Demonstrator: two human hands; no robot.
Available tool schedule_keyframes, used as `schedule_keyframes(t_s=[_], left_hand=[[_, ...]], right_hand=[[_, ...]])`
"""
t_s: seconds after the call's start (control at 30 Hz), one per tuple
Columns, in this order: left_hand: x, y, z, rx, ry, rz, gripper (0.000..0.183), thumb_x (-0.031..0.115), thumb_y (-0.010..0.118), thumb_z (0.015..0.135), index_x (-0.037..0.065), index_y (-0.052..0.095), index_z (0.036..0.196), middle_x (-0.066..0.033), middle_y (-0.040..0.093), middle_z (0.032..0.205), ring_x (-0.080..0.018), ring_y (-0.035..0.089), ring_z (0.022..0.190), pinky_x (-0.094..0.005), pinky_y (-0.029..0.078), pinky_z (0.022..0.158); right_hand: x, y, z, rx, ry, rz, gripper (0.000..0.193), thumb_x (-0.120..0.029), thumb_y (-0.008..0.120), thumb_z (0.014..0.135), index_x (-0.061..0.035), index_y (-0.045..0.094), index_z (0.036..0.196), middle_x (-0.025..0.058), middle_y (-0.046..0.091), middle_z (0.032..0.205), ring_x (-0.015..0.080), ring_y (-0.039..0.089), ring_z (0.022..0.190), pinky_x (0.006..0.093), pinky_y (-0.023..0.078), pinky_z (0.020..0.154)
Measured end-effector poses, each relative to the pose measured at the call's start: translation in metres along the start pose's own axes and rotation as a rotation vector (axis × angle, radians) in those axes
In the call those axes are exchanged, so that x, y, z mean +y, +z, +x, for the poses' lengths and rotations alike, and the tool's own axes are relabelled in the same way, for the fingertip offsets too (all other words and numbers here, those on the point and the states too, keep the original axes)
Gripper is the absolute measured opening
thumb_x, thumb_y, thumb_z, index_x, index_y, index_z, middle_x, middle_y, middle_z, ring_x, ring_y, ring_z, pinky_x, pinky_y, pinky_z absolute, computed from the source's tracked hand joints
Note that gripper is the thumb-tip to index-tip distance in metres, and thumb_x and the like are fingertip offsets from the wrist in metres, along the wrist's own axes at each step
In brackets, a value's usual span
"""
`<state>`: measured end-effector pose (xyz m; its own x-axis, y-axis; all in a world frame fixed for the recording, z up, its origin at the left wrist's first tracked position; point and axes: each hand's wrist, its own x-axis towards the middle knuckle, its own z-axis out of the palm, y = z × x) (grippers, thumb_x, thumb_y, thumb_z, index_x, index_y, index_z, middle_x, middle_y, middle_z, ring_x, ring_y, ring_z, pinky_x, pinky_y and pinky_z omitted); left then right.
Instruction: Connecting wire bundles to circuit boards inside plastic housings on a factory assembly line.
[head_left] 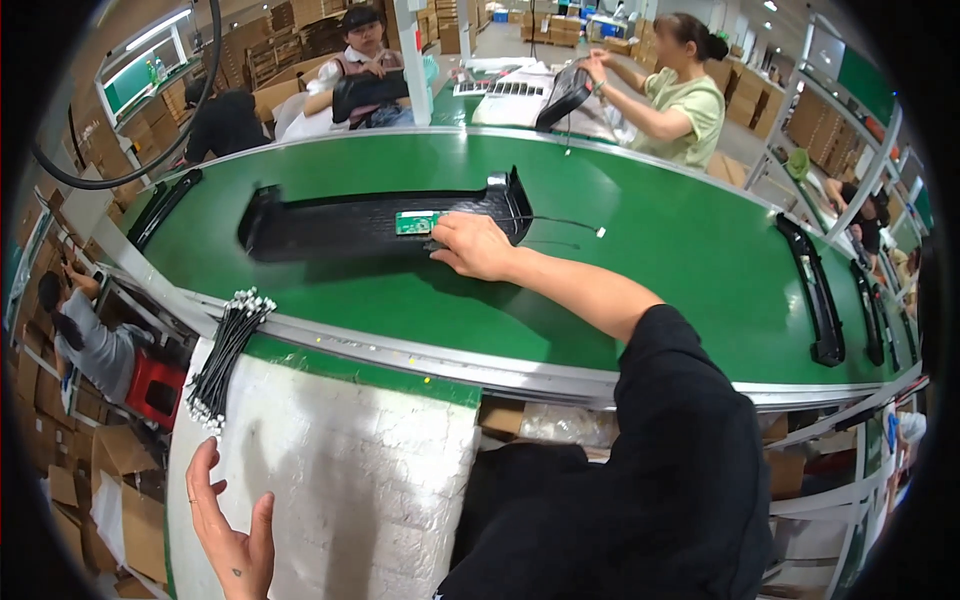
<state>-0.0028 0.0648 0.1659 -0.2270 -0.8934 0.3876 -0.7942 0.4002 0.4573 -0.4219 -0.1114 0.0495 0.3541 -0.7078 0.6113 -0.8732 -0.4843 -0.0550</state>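
Observation:
A long black plastic housing [330, 228] with raised ends lies on the green conveyor belt, its left end blurred. My right hand [472, 245] is closed on the housing's near side, right of the middle. Just left of those fingers a small green circuit board [414, 223] shows against the black plastic; the hand hides its right part. A thin black cable with a white connector [601, 232] trails past the housing's right end. My left hand [232, 530] is over the white work surface, fingers apart and holding nothing. A bundle of black cables with white connectors [232, 350] lies beyond it.
A metal rail [540, 377] edges the belt [640, 290]. More black housings lie at its right end [812, 290] and left end [165, 210]. Across the belt, one person [690, 100] handles a black housing; another person [365, 60] sits at the far left. Cardboard boxes [130, 490] stand at lower left.

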Motion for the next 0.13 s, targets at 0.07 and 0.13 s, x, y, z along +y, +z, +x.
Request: schedule_keyframes(t_s=[0.07,0.13], left_hand=[[0.015,0.004,0.005,-0.007,0.038,-0.023,0.066,0.021,0.067,0.074,0.008,0.038,0.133,-0.0123,0.046,0.131,-0.0281,0.047,0.116,-0.0384,0.040,0.089],[0.028,0.005,0.011,-0.012,0.282,-0.115,0.072,0.031,0.069,0.072,0.010,0.039,0.133,-0.0146,0.046,0.130,-0.0308,0.046,0.116,-0.0386,0.040,0.089]], right_hand=[[0.034,0.018,0.010,-0.042,0.071,-0.073,0.022,-0.021,0.067,0.074,-0.0040,0.055,0.082,0.0098,0.057,0.084,0.0288,0.056,0.087,0.0396,0.049,0.072],[0.060,0.036,0.030,-0.091,0.161,-0.196,0.024,-0.022,0.066,0.076,-0.0037,0.056,0.088,0.0102,0.057,0.090,0.0273,0.055,0.094,0.0385,0.048,0.077]])
